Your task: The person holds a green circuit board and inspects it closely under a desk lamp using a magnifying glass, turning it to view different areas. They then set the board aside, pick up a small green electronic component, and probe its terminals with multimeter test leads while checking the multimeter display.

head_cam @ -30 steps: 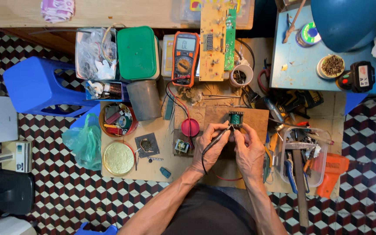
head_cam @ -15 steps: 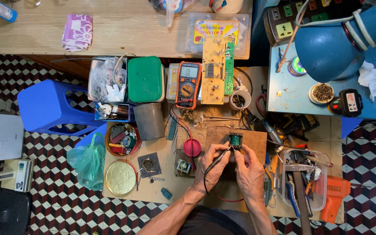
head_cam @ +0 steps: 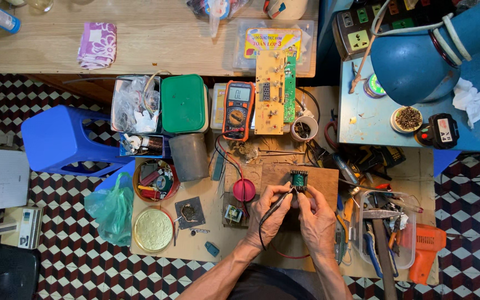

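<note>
My left hand [head_cam: 270, 214] is pinched around a thin black test probe [head_cam: 278, 206], its lead trailing down past my wrist, and the tip is up against the small green-and-black wound component [head_cam: 299, 180] sitting at the top of my fingers. My right hand [head_cam: 316, 218] is closed on that same component from the other side, thumb and forefinger gripping its lower edge. Both hands are over the brown wooden board [head_cam: 326, 179] in the middle of my worktop [head_cam: 195, 251], which is a low cardboard-covered surface above the chequered floor.

Just left of my left hand there's a round red cap [head_cam: 244, 190], and below it a little square part with a yellow core [head_cam: 233, 213]. Up ahead lies the orange-edged multimeter [head_cam: 238, 110], red and black leads curling down from it towards my hands. Beside it, the long tan circuit board with a green strip [head_cam: 274, 93]. Off to my right, a clear plastic tub of pliers and cutters [head_cam: 381, 225], with an orange power tool [head_cam: 426, 250] just beyond it. On my left, a round gold tin lid [head_cam: 153, 229] and a green plastic bag [head_cam: 112, 208].
</note>
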Demonstrator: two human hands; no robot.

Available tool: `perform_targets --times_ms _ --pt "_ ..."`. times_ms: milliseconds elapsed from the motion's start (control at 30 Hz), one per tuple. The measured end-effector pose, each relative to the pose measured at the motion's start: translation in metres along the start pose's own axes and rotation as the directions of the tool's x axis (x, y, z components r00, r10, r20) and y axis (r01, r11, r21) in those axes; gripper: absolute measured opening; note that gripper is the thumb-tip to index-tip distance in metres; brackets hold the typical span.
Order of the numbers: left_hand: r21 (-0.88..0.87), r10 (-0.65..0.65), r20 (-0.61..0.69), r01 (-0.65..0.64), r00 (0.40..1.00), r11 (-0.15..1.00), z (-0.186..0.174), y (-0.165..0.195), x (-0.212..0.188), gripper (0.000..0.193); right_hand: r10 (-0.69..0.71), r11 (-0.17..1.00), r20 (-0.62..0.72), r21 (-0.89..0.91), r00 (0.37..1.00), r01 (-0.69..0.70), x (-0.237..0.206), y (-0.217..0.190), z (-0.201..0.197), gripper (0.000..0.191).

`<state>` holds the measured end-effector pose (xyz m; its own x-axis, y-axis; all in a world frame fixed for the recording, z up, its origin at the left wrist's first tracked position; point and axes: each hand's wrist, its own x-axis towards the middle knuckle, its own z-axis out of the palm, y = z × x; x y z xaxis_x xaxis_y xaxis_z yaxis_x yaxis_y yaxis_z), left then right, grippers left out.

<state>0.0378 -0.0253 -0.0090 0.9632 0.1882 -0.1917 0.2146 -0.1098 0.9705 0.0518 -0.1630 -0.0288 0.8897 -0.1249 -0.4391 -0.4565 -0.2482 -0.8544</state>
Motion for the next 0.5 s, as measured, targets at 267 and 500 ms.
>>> perform_targets --times_ms 267,500 --pt "0.029 -0.040 0.002 0.040 0.999 0.999 0.000 -0.001 0.001 0.021 0.037 0.995 0.007 0.089 0.999 -0.037 0.000 -0.003 0.000 0.034" --pt "0.044 -0.023 -0.018 0.023 1.000 0.999 0.001 -0.002 -0.001 0.021 0.015 0.996 0.031 0.085 0.999 -0.018 -0.005 -0.012 -0.006 0.035"
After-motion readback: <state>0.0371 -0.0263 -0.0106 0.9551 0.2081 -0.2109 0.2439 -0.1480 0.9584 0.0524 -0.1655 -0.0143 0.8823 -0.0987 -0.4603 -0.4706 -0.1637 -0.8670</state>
